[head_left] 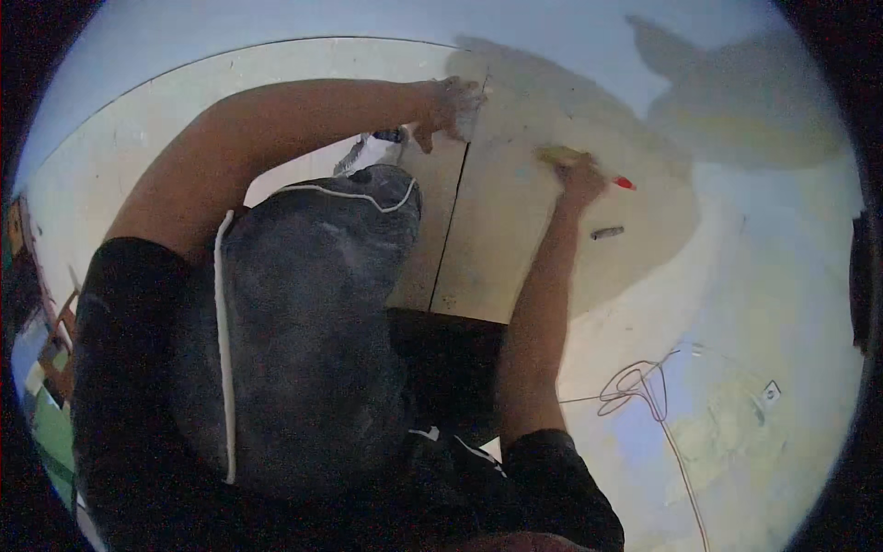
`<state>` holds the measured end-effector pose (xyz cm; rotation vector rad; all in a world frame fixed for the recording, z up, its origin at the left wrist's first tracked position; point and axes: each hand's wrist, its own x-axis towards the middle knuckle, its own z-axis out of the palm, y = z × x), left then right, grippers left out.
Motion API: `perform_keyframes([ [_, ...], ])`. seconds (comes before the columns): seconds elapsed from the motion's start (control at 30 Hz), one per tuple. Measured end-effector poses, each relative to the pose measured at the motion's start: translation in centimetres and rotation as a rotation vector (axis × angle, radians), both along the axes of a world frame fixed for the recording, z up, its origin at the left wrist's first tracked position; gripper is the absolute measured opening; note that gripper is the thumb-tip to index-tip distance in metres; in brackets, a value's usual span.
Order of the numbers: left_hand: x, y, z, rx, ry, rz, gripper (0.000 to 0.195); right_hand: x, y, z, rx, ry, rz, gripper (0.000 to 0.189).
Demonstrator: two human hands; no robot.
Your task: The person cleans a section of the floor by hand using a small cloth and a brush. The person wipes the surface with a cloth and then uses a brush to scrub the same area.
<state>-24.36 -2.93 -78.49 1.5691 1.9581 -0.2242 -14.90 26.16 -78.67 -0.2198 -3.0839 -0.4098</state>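
My left hand point(447, 114) reaches over the pale panelled surface point(510, 255), close to a dark seam point(450, 224). Its fingers are blurred, and whether they hold a faint pale thing cannot be made out. To the right, my right hand point(583, 178) is closed around a slim hand tool point(624, 183). A red end of that tool sticks out on the right, and a yellowish part shows to the left of the fist. The tool's exact kind is unclear. Just below it lies a small grey cylindrical piece point(607, 233).
My bent knee in dark trousers point(310, 297) fills the left middle, with a shoe point(376, 152) beyond it. Thin reddish wire point(635, 390) lies in loose loops at lower right. A small marked square point(771, 393) is farther right. Shadows fall across the pale surfaces.
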Motion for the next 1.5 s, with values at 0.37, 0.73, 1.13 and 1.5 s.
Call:
perform_keyframes([
  [0.37,0.0,0.4,-4.3,0.332,-0.011,0.037,0.096,-0.7,3.0,-4.1,-0.226,0.106,-0.212,0.027],
  [0.73,0.2,1.4,-1.3,0.008,-0.008,-0.007,0.082,1.6,-1.9,0.3,-0.871,0.305,0.052,0.025],
  [1.13,-0.2,1.8,-2.2,0.11,0.017,-0.004,0.085,0.7,-13.8,-4.9,-0.617,0.276,-0.154,0.035],
  [1.5,-0.6,1.6,-0.3,0.162,-0.069,0.008,0.075,3.6,-10.0,-0.9,-0.455,0.261,-0.45,0.037],
])
